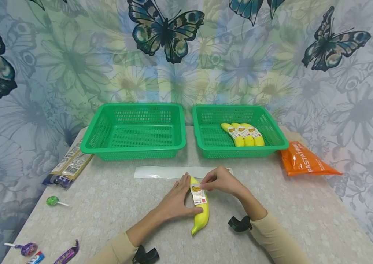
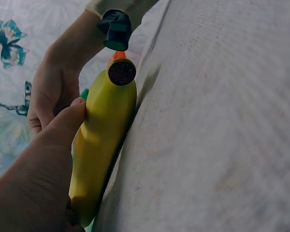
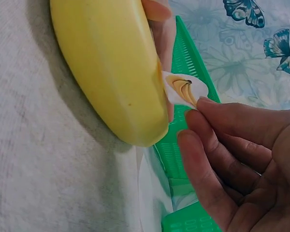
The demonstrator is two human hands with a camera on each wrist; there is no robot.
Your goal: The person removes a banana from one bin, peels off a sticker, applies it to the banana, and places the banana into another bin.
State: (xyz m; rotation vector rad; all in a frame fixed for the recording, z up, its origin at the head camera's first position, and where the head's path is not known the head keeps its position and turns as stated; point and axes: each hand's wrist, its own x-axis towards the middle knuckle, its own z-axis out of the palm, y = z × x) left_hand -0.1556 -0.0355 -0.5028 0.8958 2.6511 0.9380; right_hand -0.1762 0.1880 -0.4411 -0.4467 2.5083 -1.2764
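The right hand (image 1: 221, 181) pinches the top edge of a paper label (image 1: 198, 194) between fingertips, narrow grip; the wrist view shows that end of the label (image 3: 184, 89) lifted off the peel, printed with a small banana picture. The label runs along a smooth, glossy yellow banana (image 1: 200, 209) that looks plastic, lying on the table near the middle, stalk end toward the near edge. The left hand (image 1: 177, 200) lies flat beside the banana on its left, fingers straight, thumb pressed against the fruit's side (image 2: 104, 140).

Just beyond the hands lies a translucent strip of backing sheet (image 1: 163, 172), flat and rectangular. Farther back stand two green plastic mesh baskets: the left basket (image 1: 133, 146) and the right basket (image 1: 206, 146), which holds three more labelled bananas (image 1: 244, 135) side by side. An orange crinkled packet (image 1: 305, 161) lies to the right, a printed wrapper pack (image 1: 69, 167) to the left. The tablecloth (image 1: 107, 212) is pale, finely textured fabric.
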